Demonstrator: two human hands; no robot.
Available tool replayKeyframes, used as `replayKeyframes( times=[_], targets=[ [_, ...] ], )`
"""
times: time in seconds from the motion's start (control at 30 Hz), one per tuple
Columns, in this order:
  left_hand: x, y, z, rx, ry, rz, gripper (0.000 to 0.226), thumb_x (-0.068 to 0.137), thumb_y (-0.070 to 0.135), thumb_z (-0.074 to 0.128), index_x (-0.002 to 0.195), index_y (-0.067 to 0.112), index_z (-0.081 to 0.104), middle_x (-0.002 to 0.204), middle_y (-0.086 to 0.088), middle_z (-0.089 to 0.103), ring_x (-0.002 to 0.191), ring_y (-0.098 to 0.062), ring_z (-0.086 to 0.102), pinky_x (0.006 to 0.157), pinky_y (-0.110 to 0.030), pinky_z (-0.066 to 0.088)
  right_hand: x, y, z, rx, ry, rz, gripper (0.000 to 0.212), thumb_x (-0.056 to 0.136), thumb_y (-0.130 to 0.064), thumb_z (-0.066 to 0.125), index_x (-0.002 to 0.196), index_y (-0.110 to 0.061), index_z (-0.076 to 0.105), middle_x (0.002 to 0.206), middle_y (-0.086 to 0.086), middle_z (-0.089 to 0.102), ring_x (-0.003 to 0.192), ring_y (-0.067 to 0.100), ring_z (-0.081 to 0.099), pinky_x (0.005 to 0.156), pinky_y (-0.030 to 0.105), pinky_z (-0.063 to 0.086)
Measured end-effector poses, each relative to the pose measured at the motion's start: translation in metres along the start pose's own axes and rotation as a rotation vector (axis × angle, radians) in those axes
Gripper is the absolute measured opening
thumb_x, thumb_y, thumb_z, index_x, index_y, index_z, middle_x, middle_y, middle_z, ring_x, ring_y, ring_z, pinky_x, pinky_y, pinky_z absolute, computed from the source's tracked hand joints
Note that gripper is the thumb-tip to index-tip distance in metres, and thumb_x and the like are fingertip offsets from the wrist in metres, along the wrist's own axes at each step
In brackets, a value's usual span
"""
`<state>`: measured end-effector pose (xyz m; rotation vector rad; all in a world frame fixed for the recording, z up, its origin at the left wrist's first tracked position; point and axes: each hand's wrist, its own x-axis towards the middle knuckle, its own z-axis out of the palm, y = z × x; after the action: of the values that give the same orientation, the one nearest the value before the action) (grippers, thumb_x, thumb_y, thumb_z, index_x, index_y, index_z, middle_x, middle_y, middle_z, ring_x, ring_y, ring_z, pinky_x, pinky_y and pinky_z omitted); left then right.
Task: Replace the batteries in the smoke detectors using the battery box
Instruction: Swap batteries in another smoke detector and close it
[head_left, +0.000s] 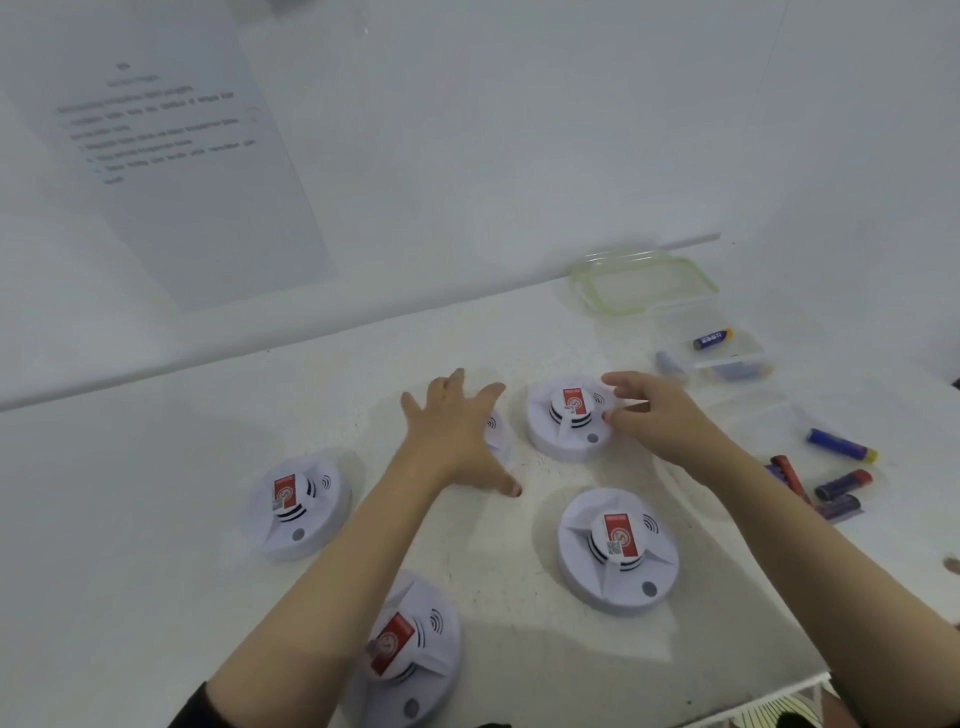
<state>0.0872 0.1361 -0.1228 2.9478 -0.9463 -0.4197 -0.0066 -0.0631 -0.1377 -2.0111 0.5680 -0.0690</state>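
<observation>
Reaching for the far smoke detectors

My left hand (457, 436) lies spread, fingers apart, over a mostly hidden detector; my right hand (654, 415), loosely open and holding nothing, touches the far-right smoke detector (569, 418). The battery box (722, 351) sits open at far right on the table (156, 493), with loose batteries (836, 483) near it. I could mix spent cells with fresh ones, since they lie close together.

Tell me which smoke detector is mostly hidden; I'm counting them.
The detector under the spread left hand: only its right edge shows, while the other four lie in plainer view.
</observation>
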Motion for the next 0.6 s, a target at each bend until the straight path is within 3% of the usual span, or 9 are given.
replayKeyframes(
  times=[0.13,0.27,0.37,0.47,0.53,0.6],
  targets=[
    [-0.006,-0.021,0.001,-0.16,0.047,-0.022,0.091,0.066,0.043,0.079,0.142,0.037,0.03,0.133,-0.004,0.039,0.125,-0.025,0.032,0.098,-0.037,0.034,-0.004,0.002,0.008,0.095,0.107,-0.052,0.04,0.09,-0.016,0.059,0.129,-0.025,0.052,0.124,-0.004,0.05,0.106,0.015,0.052,0.085,0.029,0.039],
    [-0.016,-0.031,-0.004,-0.537,0.185,0.079,0.081,0.062,0.033,0.085,0.127,0.034,0.038,0.113,0.003,0.048,0.101,-0.02,0.049,0.072,-0.026,0.042,-0.013,0.0,0.016,0.201,0.291,-0.162,0.028,0.091,-0.014,0.057,0.115,-0.027,0.058,0.115,-0.013,0.056,0.107,0.012,0.052,0.088,0.025,0.041],
    [-0.031,-0.031,-0.011,-0.88,0.246,0.188,0.079,0.058,0.03,0.09,0.117,0.036,0.038,0.118,0.01,0.052,0.103,-0.012,0.058,0.08,-0.021,0.048,-0.022,-0.008,0.019,0.31,0.324,-0.238,0.026,0.091,-0.009,0.054,0.107,-0.029,0.061,0.112,-0.013,0.06,0.1,0.007,0.056,0.081,0.014,0.042],
    [-0.045,-0.02,-0.011,-1.101,0.288,0.339,0.08,0.055,0.03,0.087,0.12,0.03,0.039,0.123,-0.001,0.055,0.107,-0.019,0.061,0.092,-0.032,0.051,-0.031,-0.021,0.021,0.558,0.115,-0.239,0.028,0.092,-0.008,0.054,0.106,-0.031,0.063,0.116,-0.007,0.062,0.099,0.012,0.062,0.086,0.023,0.048],
    [-0.053,-0.011,-0.01,-1.206,0.324,0.413,0.081,0.056,0.026,0.088,0.12,0.024,0.038,0.123,-0.007,0.056,0.108,-0.02,0.062,0.092,-0.034,0.053,-0.036,-0.028,0.021,0.786,-0.171,-0.178,0.03,0.091,-0.015,0.057,0.117,-0.031,0.06,0.117,0.004,0.062,0.099,0.023,0.064,0.086,0.032,0.052],
    [-0.058,-0.004,-0.009,-1.269,0.345,0.442,0.085,0.055,0.031,0.091,0.12,0.022,0.037,0.125,-0.009,0.055,0.111,-0.02,0.062,0.092,-0.035,0.053,-0.04,-0.034,0.021,0.865,-0.429,-0.165,0.043,0.088,-0.023,0.056,0.13,-0.033,0.051,0.118,0.011,0.063,0.1,0.028,0.065,0.083,0.035,0.054]
  ],
)
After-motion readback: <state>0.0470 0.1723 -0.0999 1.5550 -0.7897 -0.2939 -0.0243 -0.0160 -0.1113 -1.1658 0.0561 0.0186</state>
